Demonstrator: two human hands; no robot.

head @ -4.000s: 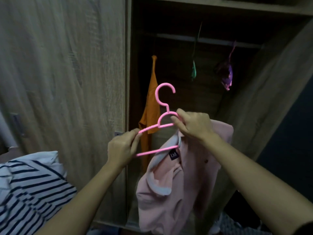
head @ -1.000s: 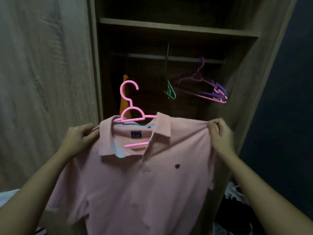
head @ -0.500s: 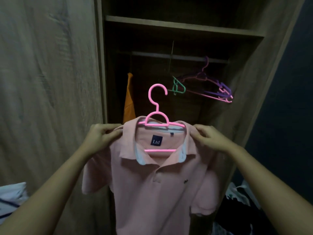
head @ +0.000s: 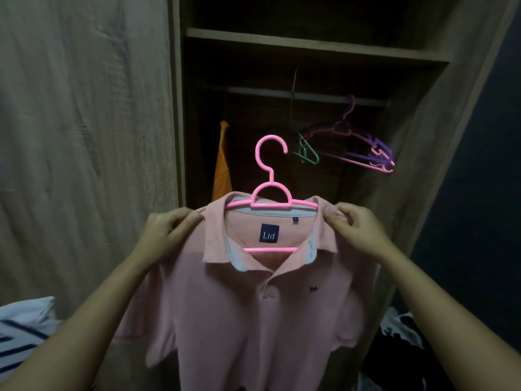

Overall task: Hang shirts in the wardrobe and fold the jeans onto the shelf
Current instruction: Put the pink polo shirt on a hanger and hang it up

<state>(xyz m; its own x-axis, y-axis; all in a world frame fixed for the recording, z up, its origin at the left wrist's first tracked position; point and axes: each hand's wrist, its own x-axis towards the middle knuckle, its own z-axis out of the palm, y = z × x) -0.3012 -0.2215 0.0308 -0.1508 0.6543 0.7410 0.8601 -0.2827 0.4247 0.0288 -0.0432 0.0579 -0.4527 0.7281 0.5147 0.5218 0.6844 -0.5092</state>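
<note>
A pink polo shirt [head: 253,311] hangs on a pink plastic hanger [head: 270,179], held up in front of the open wardrobe. My left hand [head: 166,235] pinches the shirt's left shoulder and my right hand [head: 358,230] pinches its right shoulder. The hanger's hook points up, below the wardrobe rail [head: 304,94]. The shirt's front faces me, collar open, with a dark label inside.
An orange garment [head: 222,165] hangs at the rail's left. A green hanger [head: 307,153] and purple and pink hangers [head: 363,150] hang at the right. A wooden shelf [head: 310,46] sits above the rail. A striped garment [head: 22,328] lies lower left; dark clothes [head: 400,354] lower right.
The shirt now sits squarely on the hanger, and both hands have shifted in to grip its shoulders. One second ago it was stretched wide and skewed.
</note>
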